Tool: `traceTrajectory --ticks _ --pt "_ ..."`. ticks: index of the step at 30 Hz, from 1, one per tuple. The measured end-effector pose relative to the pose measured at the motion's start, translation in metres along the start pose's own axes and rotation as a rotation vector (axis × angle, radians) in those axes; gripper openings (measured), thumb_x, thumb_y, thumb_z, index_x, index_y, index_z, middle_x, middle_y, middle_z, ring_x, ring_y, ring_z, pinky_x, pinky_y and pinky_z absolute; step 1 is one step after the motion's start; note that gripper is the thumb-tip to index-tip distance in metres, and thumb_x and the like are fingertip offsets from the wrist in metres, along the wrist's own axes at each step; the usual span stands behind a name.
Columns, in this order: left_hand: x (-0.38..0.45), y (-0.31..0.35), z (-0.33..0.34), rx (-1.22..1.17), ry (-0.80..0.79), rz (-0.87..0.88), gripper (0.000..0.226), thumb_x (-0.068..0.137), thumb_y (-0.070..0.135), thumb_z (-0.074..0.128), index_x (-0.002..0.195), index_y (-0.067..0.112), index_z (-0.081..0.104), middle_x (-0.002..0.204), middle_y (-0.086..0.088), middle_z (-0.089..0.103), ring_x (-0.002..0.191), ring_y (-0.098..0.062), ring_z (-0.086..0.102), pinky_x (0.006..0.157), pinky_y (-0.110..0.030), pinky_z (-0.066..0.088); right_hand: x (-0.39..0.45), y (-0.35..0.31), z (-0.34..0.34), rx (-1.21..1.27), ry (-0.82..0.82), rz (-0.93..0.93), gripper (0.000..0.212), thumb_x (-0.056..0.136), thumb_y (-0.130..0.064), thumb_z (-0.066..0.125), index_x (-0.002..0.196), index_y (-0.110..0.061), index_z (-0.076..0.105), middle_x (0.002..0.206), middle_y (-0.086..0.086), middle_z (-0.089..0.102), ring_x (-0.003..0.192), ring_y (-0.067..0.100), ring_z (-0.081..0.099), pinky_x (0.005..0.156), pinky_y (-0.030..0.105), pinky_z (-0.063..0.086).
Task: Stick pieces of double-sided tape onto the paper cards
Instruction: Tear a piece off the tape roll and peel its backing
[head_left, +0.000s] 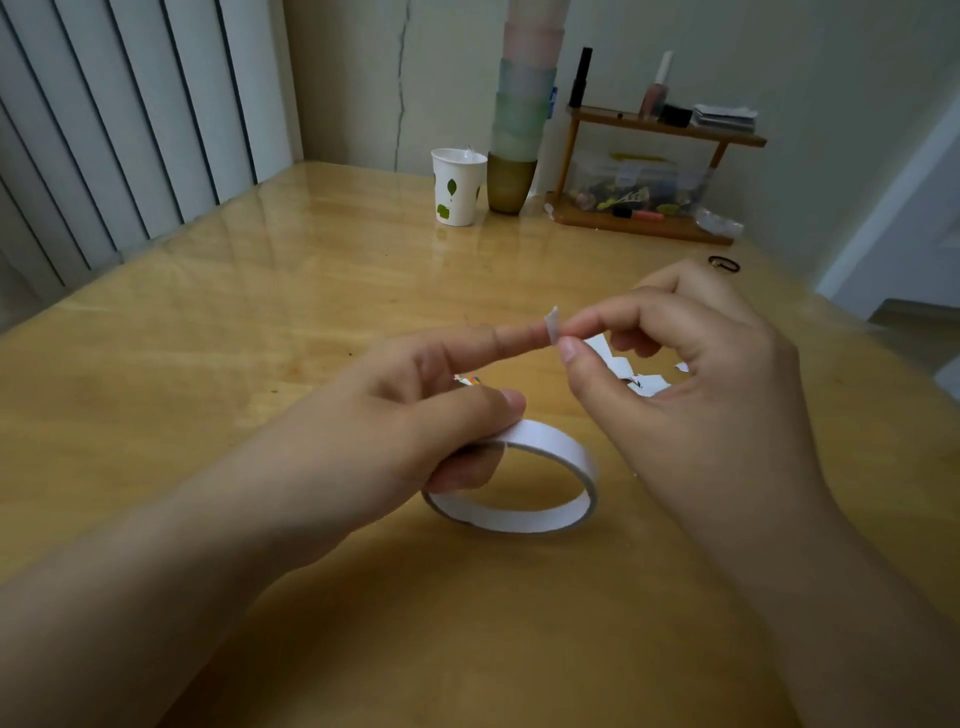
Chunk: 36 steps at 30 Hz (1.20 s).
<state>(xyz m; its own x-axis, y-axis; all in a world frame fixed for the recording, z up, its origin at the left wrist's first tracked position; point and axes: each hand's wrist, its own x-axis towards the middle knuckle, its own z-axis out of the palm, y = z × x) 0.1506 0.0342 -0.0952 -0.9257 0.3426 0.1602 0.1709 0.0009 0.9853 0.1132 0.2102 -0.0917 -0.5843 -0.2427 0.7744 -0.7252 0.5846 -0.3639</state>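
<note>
The person's left hand (415, 410) holds a white tape roll (519, 483) just above the wooden table (260, 322). The thumb presses on the outer side of the ring and the lower fingers are curled inside it, so the roll is gripped firmly. The index finger of this hand is stretched out straight toward the right, and a small piece of tape (552, 325) sits at its tip, standing up with 1 torn corner pointing upward.

The right hand (701, 374) meets it there. Its thumb and index finger are pressed together on the same small piece, pinching it from the right side, while the other fingers are loosely curled.

Behind the right hand some white paper cards (615, 364) lie flat on the table, partly hidden by the fingers. I cannot tell how many there are. A small colourful scrap (467, 381) shows under the left index finger.

At the far side of the table stand a white paper cup (457, 187) with green leaves printed on it, a tall stack of plastic cups (522, 130) just beside it, and a small wooden shelf (654, 171) with little items on 2 levels. A black hair tie (723, 264) lies near the right edge.
</note>
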Motion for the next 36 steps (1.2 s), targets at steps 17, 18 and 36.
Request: traceTrajectory --ticks 17,18,36 --pt "-0.0060 -0.0037 0.0047 0.215 -0.035 0.075 0.060 0.072 0.043 0.054 0.128 0.059 0.039 0.046 0.011 0.038 0.046 -0.011 0.032 0.044 -0.020 0.029 -0.0005 -0.0039 -0.0009 -0.030 0.073 -0.009 0.004 0.078 -0.020 0.070 0.079 -0.019 0.074 0.069 0.001 0.053 0.069 0.014 0.050 0.063 0.026 0.040" --pt "-0.0058 -0.0043 0.0046 0.217 -0.034 0.076 0.060 0.071 0.044 0.053 0.127 0.060 0.038 0.046 0.011 0.037 0.046 -0.012 0.031 0.044 -0.020 0.029 -0.0008 -0.0042 -0.0004 -0.033 0.075 -0.011 0.004 0.078 -0.019 0.070 0.079 -0.019 0.074 0.069 0.002 0.053 0.068 0.015 0.050 0.062 0.028 0.041" --pt "-0.0055 -0.0036 0.0035 0.193 -0.049 0.073 0.061 0.071 0.043 0.054 0.130 0.055 0.041 0.045 0.012 0.038 0.045 -0.009 0.031 0.044 -0.017 0.028 0.0000 -0.0042 -0.0019 -0.026 0.051 -0.019 0.004 0.077 -0.017 0.070 0.078 -0.018 0.073 0.069 0.001 0.054 0.068 0.016 0.051 0.064 0.031 0.043"
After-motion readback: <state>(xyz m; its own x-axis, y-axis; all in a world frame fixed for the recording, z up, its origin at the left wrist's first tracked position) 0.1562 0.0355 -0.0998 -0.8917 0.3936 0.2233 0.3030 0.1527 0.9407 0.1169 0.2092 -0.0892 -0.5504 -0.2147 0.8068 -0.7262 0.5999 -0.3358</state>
